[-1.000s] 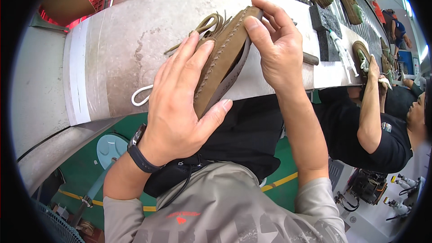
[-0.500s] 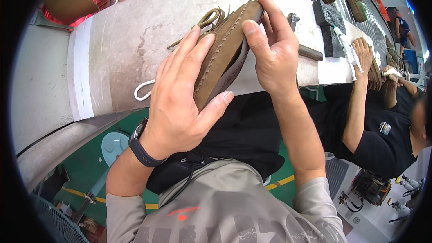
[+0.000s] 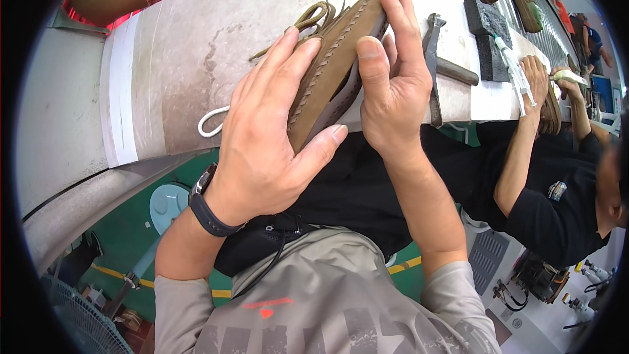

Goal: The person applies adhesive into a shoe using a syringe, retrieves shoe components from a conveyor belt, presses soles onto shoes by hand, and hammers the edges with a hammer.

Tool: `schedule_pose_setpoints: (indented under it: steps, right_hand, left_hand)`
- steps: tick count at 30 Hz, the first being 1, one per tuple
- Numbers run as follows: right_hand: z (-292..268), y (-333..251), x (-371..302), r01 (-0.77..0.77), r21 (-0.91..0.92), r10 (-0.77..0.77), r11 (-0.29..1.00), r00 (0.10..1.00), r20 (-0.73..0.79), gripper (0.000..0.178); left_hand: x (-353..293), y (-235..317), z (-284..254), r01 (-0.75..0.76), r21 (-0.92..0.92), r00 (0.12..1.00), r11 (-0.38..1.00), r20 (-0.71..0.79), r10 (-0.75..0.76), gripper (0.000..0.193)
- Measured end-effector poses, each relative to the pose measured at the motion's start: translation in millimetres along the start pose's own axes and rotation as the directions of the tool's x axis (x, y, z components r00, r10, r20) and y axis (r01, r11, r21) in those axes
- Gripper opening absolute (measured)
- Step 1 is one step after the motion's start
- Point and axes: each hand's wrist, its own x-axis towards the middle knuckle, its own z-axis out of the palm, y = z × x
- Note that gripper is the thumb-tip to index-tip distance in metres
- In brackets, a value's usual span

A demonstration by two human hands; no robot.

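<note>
A brown leather shoe (image 3: 335,59) with a stitched seam is tilted on its side between my hands, above the light worktable (image 3: 173,59). My left hand (image 3: 262,124) lies along its upper side, fingers stretched over the leather and thumb near the opening. My right hand (image 3: 396,101) grips the other side close to the far end, with the thumb over the edge and the fingers behind. Brown laces (image 3: 308,21) hang loose beyond my left fingertips. My palms hide part of the shoe.
A metal hand tool (image 3: 432,49) and a dark bar (image 3: 457,72) lie right of my right hand. Beyond them are a black block (image 3: 486,18) and a syringe (image 3: 514,69). At right, a co-worker's hand (image 3: 536,82) touches another shoe. A white loop (image 3: 208,123) lies left.
My right hand has shifted slightly along the shoe, its fingers now straighter and closer together. More of the metal tool shows beside it. Both hands stay on the shoe.
</note>
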Motion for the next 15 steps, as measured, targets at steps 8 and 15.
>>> schedule_pose_setpoints:
  steps: [8,15]
  right_hand:
    - [7.3,8.1,-10.1,0.042,-0.086,-0.041,0.995,0.999,0.013,0.067]
    - [6.0,-3.4,-13.3,0.097,-0.194,-0.086,0.976,0.994,0.060,0.079]
  left_hand:
    - [-0.3,0.3,-0.7,0.008,-0.017,1.000,1.000,-0.003,-0.008,0.084]
    - [0.3,1.7,-1.5,0.028,-0.010,1.000,1.000,0.001,-0.028,0.090]
